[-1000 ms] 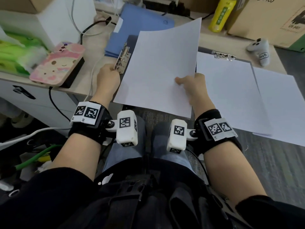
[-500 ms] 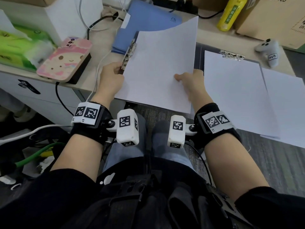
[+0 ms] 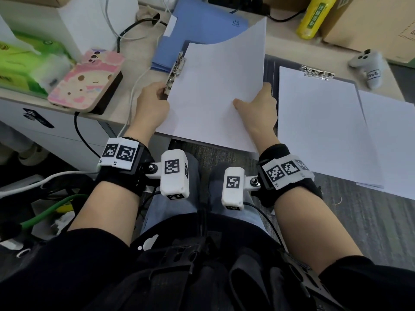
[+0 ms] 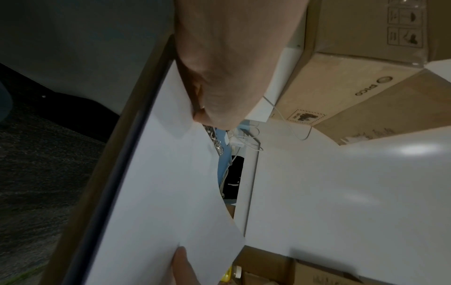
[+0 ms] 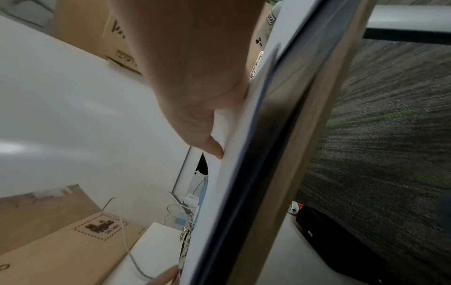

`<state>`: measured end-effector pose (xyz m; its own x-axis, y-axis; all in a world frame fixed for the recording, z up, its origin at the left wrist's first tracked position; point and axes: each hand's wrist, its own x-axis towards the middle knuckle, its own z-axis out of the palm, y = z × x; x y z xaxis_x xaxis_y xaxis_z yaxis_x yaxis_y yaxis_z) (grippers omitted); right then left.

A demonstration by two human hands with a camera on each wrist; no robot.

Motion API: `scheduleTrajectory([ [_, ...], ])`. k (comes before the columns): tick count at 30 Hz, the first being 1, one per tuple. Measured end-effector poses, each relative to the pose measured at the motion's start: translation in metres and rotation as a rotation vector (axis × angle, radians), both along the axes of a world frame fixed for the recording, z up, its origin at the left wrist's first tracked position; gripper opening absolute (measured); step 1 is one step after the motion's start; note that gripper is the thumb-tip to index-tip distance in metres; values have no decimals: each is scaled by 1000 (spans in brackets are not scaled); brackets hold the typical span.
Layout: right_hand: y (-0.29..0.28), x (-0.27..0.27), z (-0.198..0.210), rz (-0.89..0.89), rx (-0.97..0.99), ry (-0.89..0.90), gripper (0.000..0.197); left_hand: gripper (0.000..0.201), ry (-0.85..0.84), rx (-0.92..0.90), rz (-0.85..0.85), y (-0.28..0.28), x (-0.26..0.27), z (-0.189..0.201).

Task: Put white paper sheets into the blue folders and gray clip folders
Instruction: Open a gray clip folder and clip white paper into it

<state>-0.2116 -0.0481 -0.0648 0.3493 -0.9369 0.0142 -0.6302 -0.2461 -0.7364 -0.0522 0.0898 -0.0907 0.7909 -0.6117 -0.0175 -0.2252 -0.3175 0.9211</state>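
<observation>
One sheet: thin white paper sheet (image 3: 215, 86), light and floppy, lies over the gray clip folder (image 3: 268, 66) at the desk edge.
Left hand (image 3: 151, 104): fingers curled, squeezing the silver metal clip (image 3: 176, 71).
Right hand (image 3: 258, 106): pinches the sheet's right edge.
Best hold: edges, flat, to avoid creasing.
Blue folders (image 3: 202, 25): behind, partly covered.

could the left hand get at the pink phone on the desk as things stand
Probably yes, but not while it is busy. The pink phone lies uncovered on the desk just to the outer side of the left hand, with nothing between them. That hand's grip is now on the metal clip, so it would have to let go first.
</observation>
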Motion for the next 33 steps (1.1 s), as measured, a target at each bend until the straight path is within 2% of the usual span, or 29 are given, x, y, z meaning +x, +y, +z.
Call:
scheduleTrajectory([
  [2,1,0,-1,24,-60,93,84,29,-98,167,-13,-4,1,4],
  [4,0,1,0,49,-86,207,94,31,-182,343,-16,-10,-1,10],
  [6,-5,4,3,65,-99,296,86,43,-229,490,-17,-18,-5,16],
  [9,-14,6,9,128,-57,388,59,48,-264,562,-12,-28,-7,19],
  [13,-22,8,13,180,6,458,57,42,-207,505,27,-42,1,21],
  [21,-29,10,18,216,37,479,71,34,-81,313,70,-67,17,23],
  [23,-29,10,18,225,31,489,69,25,-60,258,70,-69,17,23],
  [25,-29,10,19,233,26,504,64,5,-51,220,91,-71,19,21],
  [28,-29,12,20,243,32,517,60,17,-14,119,120,-71,21,16],
  [31,-29,12,20,248,34,528,60,7,-5,90,92,-66,17,17],
  [32,-30,12,20,249,34,533,59,19,9,74,89,-64,17,17],
  [33,-29,12,20,249,35,538,59,39,0,61,84,-63,18,15],
])
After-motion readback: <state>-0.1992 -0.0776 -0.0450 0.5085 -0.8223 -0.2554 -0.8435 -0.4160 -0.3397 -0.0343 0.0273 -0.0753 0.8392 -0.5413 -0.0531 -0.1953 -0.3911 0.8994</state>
